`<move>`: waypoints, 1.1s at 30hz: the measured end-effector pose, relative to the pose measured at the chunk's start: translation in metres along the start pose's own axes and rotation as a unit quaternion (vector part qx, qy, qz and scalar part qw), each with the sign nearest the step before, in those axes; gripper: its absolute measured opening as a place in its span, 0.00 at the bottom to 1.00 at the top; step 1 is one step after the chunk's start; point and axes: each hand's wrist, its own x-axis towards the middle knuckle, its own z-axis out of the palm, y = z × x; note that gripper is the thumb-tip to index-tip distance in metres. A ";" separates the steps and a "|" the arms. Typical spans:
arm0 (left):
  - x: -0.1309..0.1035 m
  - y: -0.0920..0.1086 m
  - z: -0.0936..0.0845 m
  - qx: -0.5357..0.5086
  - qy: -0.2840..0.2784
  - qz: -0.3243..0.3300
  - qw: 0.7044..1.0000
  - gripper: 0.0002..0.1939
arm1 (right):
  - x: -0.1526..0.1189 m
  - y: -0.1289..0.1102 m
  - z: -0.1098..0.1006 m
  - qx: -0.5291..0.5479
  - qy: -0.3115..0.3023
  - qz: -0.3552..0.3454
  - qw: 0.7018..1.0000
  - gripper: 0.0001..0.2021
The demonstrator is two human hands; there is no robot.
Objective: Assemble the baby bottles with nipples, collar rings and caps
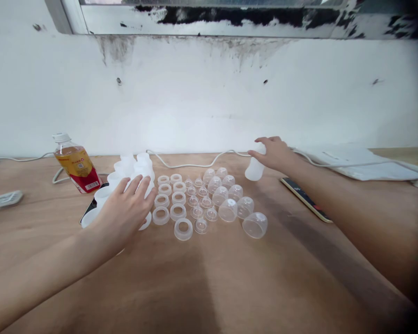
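Right of the rings (pixel 173 200), clear domes (pixel 234 192) sit on the tabletop (pixel 237 278); farther right of the rings, your right hand (pixel 276 154) pinches a frosted bottle (pixel 254 171) between thumb and fingers; left of the rings, your left hand (pixel 130 205), fingers slightly spread, covers clustered bottles (pixel 126 165), its grip impossible to tell

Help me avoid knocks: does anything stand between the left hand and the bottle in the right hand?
Yes: rings, clear nipples and domed caps sit in rows on the table between the left hand and bottle.
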 end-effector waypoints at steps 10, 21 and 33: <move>-0.002 -0.002 0.000 -0.033 0.020 0.003 0.999 0.25 | -0.023 -0.020 -0.043 0.013 0.094 0.003 0.995 0.24; 0.031 0.043 -0.049 -0.352 0.179 -0.052 0.917 0.22 | -0.115 -0.141 -0.108 0.259 0.005 -0.128 0.957 0.19; 0.010 0.048 -0.037 -0.509 0.031 -0.003 0.860 0.15 | -0.124 -0.119 -0.097 0.289 -0.166 -0.222 0.917 0.16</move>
